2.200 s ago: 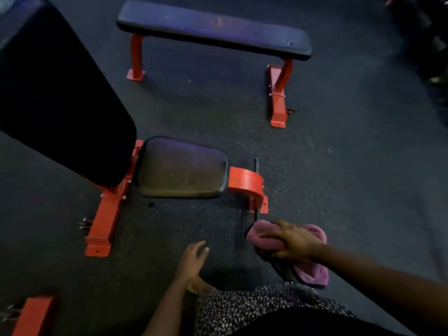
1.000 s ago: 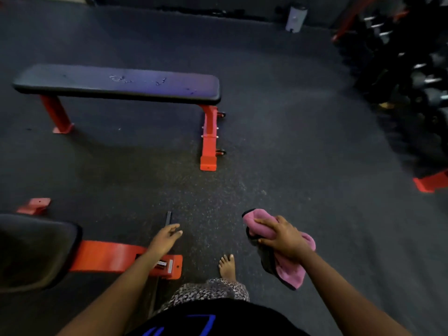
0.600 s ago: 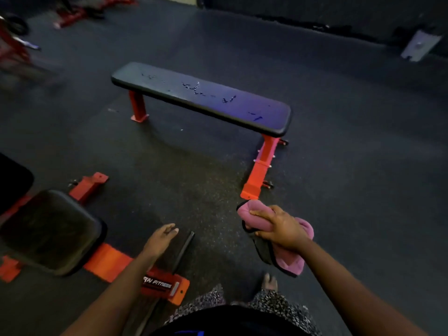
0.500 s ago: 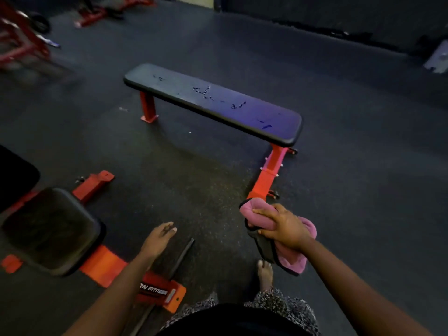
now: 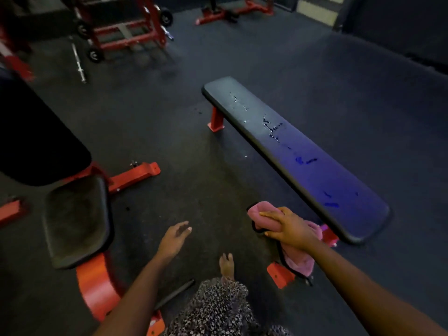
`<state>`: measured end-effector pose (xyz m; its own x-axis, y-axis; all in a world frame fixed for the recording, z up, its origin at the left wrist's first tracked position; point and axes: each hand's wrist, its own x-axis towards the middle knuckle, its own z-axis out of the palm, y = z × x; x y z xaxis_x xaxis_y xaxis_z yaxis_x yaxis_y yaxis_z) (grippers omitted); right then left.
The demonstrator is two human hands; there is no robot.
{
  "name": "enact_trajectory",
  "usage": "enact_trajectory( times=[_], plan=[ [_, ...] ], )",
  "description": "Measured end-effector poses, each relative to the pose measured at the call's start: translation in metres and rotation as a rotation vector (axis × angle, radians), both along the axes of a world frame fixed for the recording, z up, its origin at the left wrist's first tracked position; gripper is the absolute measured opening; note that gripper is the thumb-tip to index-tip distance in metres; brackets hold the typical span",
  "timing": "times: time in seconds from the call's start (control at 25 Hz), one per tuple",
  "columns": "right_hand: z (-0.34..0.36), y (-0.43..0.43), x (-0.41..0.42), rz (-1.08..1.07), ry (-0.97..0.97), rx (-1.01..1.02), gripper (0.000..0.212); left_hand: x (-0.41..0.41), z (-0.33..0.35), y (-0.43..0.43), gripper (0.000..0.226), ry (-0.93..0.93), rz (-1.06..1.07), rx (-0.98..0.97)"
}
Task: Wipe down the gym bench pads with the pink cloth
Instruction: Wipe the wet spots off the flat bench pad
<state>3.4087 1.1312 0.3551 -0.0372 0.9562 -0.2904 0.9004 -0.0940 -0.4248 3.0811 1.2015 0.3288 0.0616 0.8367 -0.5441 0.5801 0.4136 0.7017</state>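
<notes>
The right hand (image 5: 292, 230) grips the folded pink cloth (image 5: 264, 209) beside the flat bench (image 5: 303, 161), probably ready for wiping; the left hand (image 5: 173, 238) hangs empty, fingers relaxed.

Pretty clearly a gym: dark rubber floor (image 5: 169, 117), a flat bench (image 5: 303, 154) and an adjustable bench (image 5: 77, 219) on red frames, plus a red rack (image 5: 126, 27) with a barbell (image 5: 78, 61) lying near it.
</notes>
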Motion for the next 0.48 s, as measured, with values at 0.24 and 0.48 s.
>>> enact_trajectory(
  times=[0.24,0.48],
  plan=[
    [-0.023,0.166,-0.006,0.139,-0.011,-0.162,0.058,-0.029,-0.038,0.092,0.036,0.118,0.06,-0.175],
    [-0.006,0.328,0.006,0.221,0.008,-0.123,0.059,-0.011,-0.032,0.24,0.037,0.067,0.204,-0.168]
  ],
)
